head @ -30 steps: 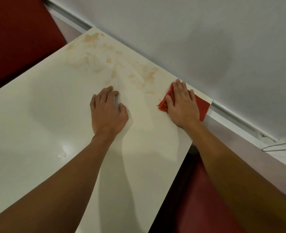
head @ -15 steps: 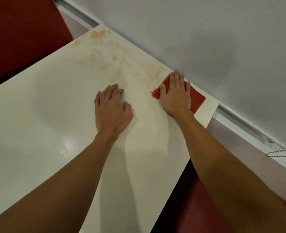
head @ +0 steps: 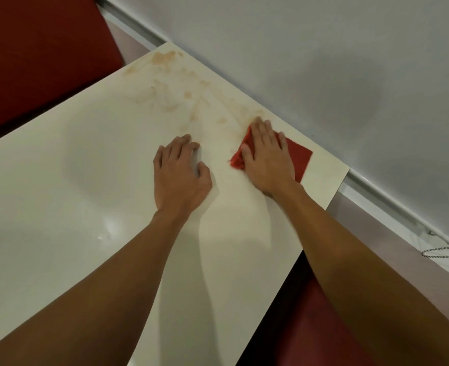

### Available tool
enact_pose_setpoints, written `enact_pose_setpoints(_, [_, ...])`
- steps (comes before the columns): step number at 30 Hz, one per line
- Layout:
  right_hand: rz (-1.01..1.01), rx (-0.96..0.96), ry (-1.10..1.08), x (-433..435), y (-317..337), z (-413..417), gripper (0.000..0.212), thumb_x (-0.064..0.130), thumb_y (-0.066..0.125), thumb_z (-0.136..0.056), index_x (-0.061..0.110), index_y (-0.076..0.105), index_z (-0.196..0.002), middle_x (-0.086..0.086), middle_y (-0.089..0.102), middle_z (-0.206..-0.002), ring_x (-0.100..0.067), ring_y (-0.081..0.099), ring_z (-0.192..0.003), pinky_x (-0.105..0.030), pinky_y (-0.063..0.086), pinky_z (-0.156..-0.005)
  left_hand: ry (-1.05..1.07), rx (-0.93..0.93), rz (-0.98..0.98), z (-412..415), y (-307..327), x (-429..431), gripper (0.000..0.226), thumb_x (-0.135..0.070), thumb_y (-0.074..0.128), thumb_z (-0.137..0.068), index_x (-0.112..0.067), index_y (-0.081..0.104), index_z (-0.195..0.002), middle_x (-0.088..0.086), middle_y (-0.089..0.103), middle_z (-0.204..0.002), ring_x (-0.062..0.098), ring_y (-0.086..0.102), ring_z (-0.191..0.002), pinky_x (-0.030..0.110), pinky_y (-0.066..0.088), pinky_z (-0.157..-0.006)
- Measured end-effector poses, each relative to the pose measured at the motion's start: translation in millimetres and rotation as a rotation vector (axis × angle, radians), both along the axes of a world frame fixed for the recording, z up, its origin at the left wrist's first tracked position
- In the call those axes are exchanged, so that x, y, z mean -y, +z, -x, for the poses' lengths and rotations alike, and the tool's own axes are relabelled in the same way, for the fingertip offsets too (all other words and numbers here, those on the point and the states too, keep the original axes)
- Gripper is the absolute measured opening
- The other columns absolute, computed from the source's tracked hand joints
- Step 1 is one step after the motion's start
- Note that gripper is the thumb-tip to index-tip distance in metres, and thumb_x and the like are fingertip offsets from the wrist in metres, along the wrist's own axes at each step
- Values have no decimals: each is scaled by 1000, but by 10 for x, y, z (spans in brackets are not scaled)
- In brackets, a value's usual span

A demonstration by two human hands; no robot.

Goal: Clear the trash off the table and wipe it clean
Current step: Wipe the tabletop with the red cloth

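Cloth: The red cloth [head: 298, 159] lies flat on the table [head: 59, 196], near the far right corner, under the right hand.
Which way it points: Its straight sides run the same way as the table's edges. One flat corner sticks out toward the table's right corner. The side by the thumb is bunched up. The hand hides the middle, so I cannot tell which way is its long way.
Right hand: The right hand [head: 267, 158] lies flat on the cloth and presses it down. Its fingers are straight and close together, and they point toward the wall.
Left hand: The left hand [head: 178, 178] rests palm down on the bare table, just beside the cloth. Its fingers are loose, its thumb is out, and it holds nothing.
Edges: The cloth is near the far edge and the right edge. A thin strip of table shows between the cloth and each edge.
Open room: A wide stretch of tabletop lies to the left and toward the person.
Stains: Brown stains [head: 181, 93] run from the right fingertips along the far edge to the far left corner.
Surface: The table is pale cream and shiny.
Room: A grey-white wall [head: 323, 62] stands right behind the table, with a pale rail [head: 376, 198] at its foot. Dark red seats [head: 33, 54] are at the left and the lower right. A bead chain [head: 445, 253] hangs at the right.
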State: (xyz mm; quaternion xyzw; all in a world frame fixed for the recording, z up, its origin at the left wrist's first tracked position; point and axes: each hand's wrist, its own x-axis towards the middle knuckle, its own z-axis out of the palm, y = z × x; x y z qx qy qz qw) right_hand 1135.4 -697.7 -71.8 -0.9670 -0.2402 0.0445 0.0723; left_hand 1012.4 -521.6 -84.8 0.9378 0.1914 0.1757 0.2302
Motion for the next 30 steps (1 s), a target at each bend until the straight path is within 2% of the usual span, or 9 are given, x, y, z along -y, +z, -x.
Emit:
enact_pose_setpoints(2, [2,28,154,278,-5,175,66,51,13,-111,19,5,-168,4,-1,-176,-11,-6,-161,-43,2,-132,-2,-1,-2,0,-8,-1,46,-33,49,-90,-20,61,-133,-4,52,-153,17,40,-147,43,20,-127])
enact_pose_setpoints(3, [9,36,160,405,-16,185,65,51,15,-112,20,5,-168,5,0,-176,-10,-5,-161,-42,3,-132,4,1,-3,4,-13,-3,46,-32,49,-90,-20,61,-133,-4,52,-153,17,40,-147,43,20,-127])
enact_pose_setpoints(7, [16,17,-103,198,-12,-192,71,54,11,-109,15,4,-168,-1,0,-176,-16,-4,-162,-46,3,-131,8,14,-10,-2,-22,-12,45,-32,51,-91,-20,62,-133,-3,53,-153,18,41,-147,44,22,-126])
enact_pose_setpoints(9, [-4,-1,-139,-72,-19,-317,72,53,13,-108,12,5,-167,-3,1,-176,-17,-4,-162,-47,1,-131,8,13,-14,1,-28,-9,45,-31,52,-91,-20,62,-134,-4,52,-153,17,40,-147,44,22,-126])
enact_pose_setpoints(14, [16,17,150,214,-6,-134,67,53,14,-110,20,5,-168,5,0,-176,-11,-4,-161,-40,1,-132,4,13,-25,0,-55,-5,45,-31,53,-92,-19,62,-135,-3,52,-153,18,40,-148,44,23,-127])
enact_pose_setpoints(16, [20,24,68,286,-11,-234,67,52,14,-110,18,6,-168,4,1,-176,-12,-3,-161,-42,3,-132,12,22,-25,2,-60,-14,44,-30,55,-93,-19,62,-134,-3,53,-153,18,41,-148,44,23,-127])
enact_pose_setpoints(20, [9,19,-87,-172,0,-496,73,53,12,-107,11,7,-167,-4,2,-176,-17,-3,-162,-46,3,-131,18,34,-16,-5,-64,-11,44,-31,53,-91,-19,63,-133,-4,53,-153,17,41,-148,43,23,-126])
enact_pose_setpoints(25, [3,12,202,72,20,-188,67,52,15,-110,18,4,-168,3,0,-176,-10,-3,-161,-37,0,-131,12,32,-11,5,-54,-17,44,-30,53,-91,-19,63,-133,-4,53,-154,17,41,-148,43,23,-126])
enact_pose_setpoints(30, [9,26,-49,-6,-16,-431,71,53,12,-108,13,8,-167,-2,3,-176,-15,0,-162,-44,5,-131,10,35,17,22,-51,-35,45,-31,54,-91,-20,63,-133,-4,53,-154,16,41,-148,43,21,-127])
